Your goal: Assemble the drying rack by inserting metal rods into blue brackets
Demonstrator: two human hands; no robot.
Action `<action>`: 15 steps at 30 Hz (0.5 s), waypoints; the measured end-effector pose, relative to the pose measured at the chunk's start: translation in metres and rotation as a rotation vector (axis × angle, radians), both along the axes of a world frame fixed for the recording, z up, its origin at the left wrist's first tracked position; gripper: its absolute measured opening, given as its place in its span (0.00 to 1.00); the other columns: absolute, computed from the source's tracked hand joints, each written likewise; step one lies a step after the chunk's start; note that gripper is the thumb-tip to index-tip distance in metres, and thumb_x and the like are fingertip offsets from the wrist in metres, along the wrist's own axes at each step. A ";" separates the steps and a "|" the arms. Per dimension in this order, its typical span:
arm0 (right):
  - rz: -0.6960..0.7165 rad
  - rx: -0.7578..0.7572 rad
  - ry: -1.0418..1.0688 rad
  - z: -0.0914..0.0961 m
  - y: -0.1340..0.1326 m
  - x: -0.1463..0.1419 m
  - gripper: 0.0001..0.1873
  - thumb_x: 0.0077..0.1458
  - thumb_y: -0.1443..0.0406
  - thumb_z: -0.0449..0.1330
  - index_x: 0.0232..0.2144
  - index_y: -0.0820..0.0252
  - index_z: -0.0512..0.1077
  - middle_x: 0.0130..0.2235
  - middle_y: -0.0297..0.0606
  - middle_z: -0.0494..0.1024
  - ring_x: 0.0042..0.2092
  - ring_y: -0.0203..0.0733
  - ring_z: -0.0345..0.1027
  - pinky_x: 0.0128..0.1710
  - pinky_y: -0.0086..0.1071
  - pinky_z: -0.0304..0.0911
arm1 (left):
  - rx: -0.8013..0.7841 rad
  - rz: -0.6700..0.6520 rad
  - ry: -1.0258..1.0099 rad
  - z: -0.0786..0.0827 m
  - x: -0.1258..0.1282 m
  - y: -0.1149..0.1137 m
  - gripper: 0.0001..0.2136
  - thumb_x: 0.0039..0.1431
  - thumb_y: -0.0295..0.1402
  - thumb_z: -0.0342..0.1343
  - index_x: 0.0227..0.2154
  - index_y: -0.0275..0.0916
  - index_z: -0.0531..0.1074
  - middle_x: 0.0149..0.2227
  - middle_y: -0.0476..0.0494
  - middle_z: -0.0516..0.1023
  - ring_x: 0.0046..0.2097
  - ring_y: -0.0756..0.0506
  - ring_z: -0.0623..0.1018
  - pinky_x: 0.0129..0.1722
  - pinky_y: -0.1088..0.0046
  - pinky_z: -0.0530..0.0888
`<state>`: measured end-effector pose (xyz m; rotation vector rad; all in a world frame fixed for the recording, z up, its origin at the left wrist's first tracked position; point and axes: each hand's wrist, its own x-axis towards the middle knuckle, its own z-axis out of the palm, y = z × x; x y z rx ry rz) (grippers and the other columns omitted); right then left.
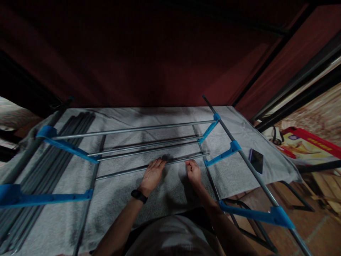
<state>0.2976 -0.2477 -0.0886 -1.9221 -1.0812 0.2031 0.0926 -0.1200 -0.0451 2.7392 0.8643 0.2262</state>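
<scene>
A rack of grey metal rods and blue plastic brackets (66,146) stands over a grey towel-covered table (173,188). My left hand (152,175), with a black watch on its wrist, lies flat on the towel, fingers stretched out and tips touching a loose grey rod (128,171) that runs left to right. My right hand (193,172) is just right of it, fingers curled at the same rod near its right end. Whether they grip the rod is hard to tell.
A bundle of spare grey rods (45,170) lies along the table's left side. A dark phone (256,160) rests on the towel at the right. The rack's long right pole (255,174) slants toward me. A red printed box (306,145) sits beyond the table's right edge.
</scene>
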 end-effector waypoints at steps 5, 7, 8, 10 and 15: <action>-0.031 -0.049 0.004 -0.002 0.000 0.002 0.14 0.59 0.66 0.48 0.33 0.56 0.73 0.37 0.41 0.78 0.42 0.43 0.72 0.45 0.36 0.66 | -0.005 -0.010 -0.001 0.001 -0.004 -0.006 0.24 0.62 0.18 0.42 0.59 0.39 0.68 0.58 0.38 0.73 0.61 0.42 0.70 0.64 0.59 0.64; -0.043 -0.039 0.084 -0.003 0.001 0.005 0.13 0.58 0.64 0.49 0.32 0.55 0.73 0.37 0.40 0.78 0.42 0.43 0.72 0.46 0.37 0.66 | -0.017 -0.006 -0.002 0.003 -0.007 -0.006 0.24 0.62 0.18 0.43 0.58 0.39 0.68 0.58 0.38 0.73 0.61 0.42 0.70 0.64 0.58 0.64; -0.049 -0.021 0.150 -0.004 0.001 0.007 0.12 0.58 0.63 0.50 0.32 0.55 0.74 0.36 0.39 0.79 0.41 0.44 0.72 0.46 0.37 0.66 | -0.024 -0.008 -0.005 0.005 -0.008 -0.006 0.24 0.62 0.18 0.43 0.58 0.39 0.68 0.57 0.38 0.74 0.60 0.42 0.71 0.64 0.58 0.64; -0.064 0.047 0.325 -0.002 0.002 0.011 0.11 0.56 0.60 0.53 0.35 0.54 0.75 0.36 0.37 0.80 0.41 0.44 0.72 0.46 0.38 0.67 | -0.030 -0.021 -0.016 0.012 -0.009 -0.006 0.24 0.61 0.18 0.44 0.58 0.39 0.69 0.56 0.38 0.75 0.59 0.42 0.72 0.63 0.58 0.64; -0.066 0.190 0.800 0.012 -0.002 0.018 0.20 0.44 0.59 0.68 0.41 0.55 0.78 0.39 0.36 0.82 0.40 0.43 0.73 0.44 0.37 0.67 | -0.034 -0.041 -0.030 0.030 -0.009 -0.011 0.23 0.61 0.19 0.46 0.58 0.39 0.68 0.56 0.38 0.75 0.59 0.41 0.71 0.64 0.57 0.63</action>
